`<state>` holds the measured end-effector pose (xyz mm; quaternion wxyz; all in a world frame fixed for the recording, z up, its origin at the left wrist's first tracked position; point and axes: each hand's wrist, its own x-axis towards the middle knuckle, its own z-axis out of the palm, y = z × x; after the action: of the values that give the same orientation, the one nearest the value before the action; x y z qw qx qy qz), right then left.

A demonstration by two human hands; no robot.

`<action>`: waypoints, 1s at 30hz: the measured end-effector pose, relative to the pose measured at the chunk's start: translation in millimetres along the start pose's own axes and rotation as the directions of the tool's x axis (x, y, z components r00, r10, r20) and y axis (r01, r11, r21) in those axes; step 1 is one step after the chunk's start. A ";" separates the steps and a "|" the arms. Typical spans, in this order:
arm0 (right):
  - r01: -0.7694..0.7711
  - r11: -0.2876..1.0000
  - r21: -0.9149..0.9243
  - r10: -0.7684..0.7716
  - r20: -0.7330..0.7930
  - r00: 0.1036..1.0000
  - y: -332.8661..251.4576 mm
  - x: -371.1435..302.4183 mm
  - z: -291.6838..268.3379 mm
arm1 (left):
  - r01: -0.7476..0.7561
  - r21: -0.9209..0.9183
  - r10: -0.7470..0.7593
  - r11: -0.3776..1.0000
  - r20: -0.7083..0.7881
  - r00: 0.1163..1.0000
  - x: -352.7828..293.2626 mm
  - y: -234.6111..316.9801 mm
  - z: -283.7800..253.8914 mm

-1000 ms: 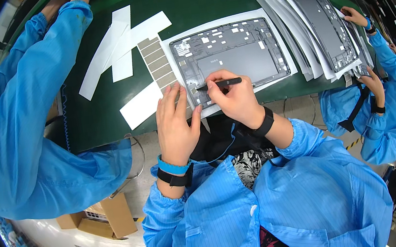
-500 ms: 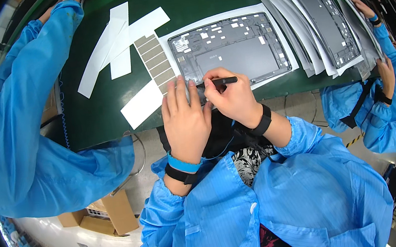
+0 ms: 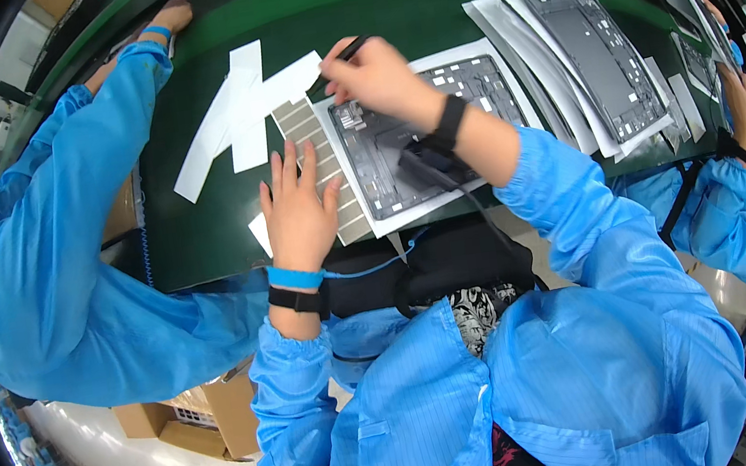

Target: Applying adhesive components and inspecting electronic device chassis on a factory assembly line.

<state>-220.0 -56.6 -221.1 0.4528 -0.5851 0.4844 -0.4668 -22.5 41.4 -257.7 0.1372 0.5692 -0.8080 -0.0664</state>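
My left hand [image 3: 300,214] lies with spread fingers on a strip of grey-brown rectangular pads [image 3: 313,132]; its fingertips touch the strip. Pinched in my right hand [image 3: 381,81] is a slim black pen-shaped tool [image 3: 353,48], held over the strip's far end. The tool's tip is hard to make out. Just right of the strip, a dark grey tablet housing [image 3: 371,162] with small white patches rests on a white sheet [image 3: 519,86]. My right forearm and wrist strap cover part of the housing.
White paper strips [image 3: 248,108] lie crossed to the left of the pads. On the right, another tablet housing [image 3: 596,62] tops a stack of white sheets [image 3: 552,87]. Co-workers in blue sit on both sides: a sleeve [image 3: 101,174] at left, a hand [image 3: 738,105] at right.
My right hand has moved up and left with the tool, from the housing's near left corner to the strip's far end. My left hand has shifted left, off the housing's corner.
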 end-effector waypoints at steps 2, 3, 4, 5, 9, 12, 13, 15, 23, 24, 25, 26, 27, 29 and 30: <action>0.029 0.994 -0.104 -0.030 -0.004 1.000 11.0 11.4 15.1 | -0.012 -0.010 0.012 1.000 -0.009 1.000 -2.4 0.5 3.9; 0.044 0.989 -0.144 -0.044 0.003 0.999 12.6 14.2 20.7 | 0.005 -0.025 -0.005 1.000 0.008 1.000 -2.2 0.5 3.9; 0.058 0.981 -0.183 -0.057 0.011 0.998 14.1 17.5 24.4 | 0.005 -0.021 -0.005 1.000 0.005 1.000 -2.6 1.5 2.7; 0.063 0.982 -0.180 -0.061 0.012 0.998 15.2 21.3 24.2 | 0.001 -0.029 -0.001 1.000 -0.010 1.000 -3.4 2.7 1.8; -0.006 0.975 -0.222 0.008 0.009 1.000 20.9 29.7 23.3 | 0.000 -0.058 -0.003 0.998 -0.050 0.999 -3.2 1.0 7.4; -0.030 0.988 -0.153 0.024 -0.035 0.999 21.4 30.5 24.1 | -0.005 -0.051 0.000 0.999 -0.081 0.997 -4.8 0.1 6.2; -0.022 0.987 -0.158 0.021 -0.010 1.000 21.3 31.7 24.0 | -0.006 -0.040 0.003 0.999 -0.084 0.996 -4.8 0.0 5.4; -0.014 0.986 -0.165 0.017 0.019 1.000 19.5 33.0 25.4 | 0.003 -0.048 -0.007 0.999 -0.072 0.997 -4.6 -0.9 4.3; 0.061 0.998 -0.020 -0.062 -0.091 0.994 19.9 27.3 31.6 | 0.005 -0.040 -0.007 0.999 -0.064 0.998 -6.4 3.7 4.9; 0.085 0.991 0.103 -0.071 -0.131 0.989 16.0 27.6 30.4 | 0.003 -0.040 -0.006 0.999 -0.066 0.998 -6.6 4.0 4.9; 0.135 0.972 0.194 -0.102 -0.172 0.980 11.4 28.9 26.0 | 0.000 -0.048 -0.003 0.999 -0.065 0.998 -6.6 3.6 5.1; 0.159 0.953 0.257 -0.114 -0.180 0.977 6.3 28.0 15.8 | -0.004 -0.058 0.001 0.998 -0.062 0.998 -6.6 3.3 5.1; 0.163 0.947 0.275 -0.112 -0.191 0.975 -4.0 22.8 5.0 | -0.010 -0.061 0.006 0.998 -0.059 0.998 -7.1 2.0 5.2; 0.156 0.941 0.300 -0.098 -0.201 0.975 -21.8 5.3 -24.8 | -0.019 -0.105 0.014 0.994 -0.044 0.999 -6.5 -3.8 6.2; 0.143 0.942 0.302 -0.082 -0.207 0.975 -29.2 -11.2 -45.2 | -0.034 -0.138 0.029 0.990 -0.038 0.999 -5.1 -7.5 3.2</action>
<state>-261.3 -45.5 -186.6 0.4642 -0.4845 0.4106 -0.6174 -15.1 43.5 -263.5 0.1920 0.5465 -0.8077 -0.1099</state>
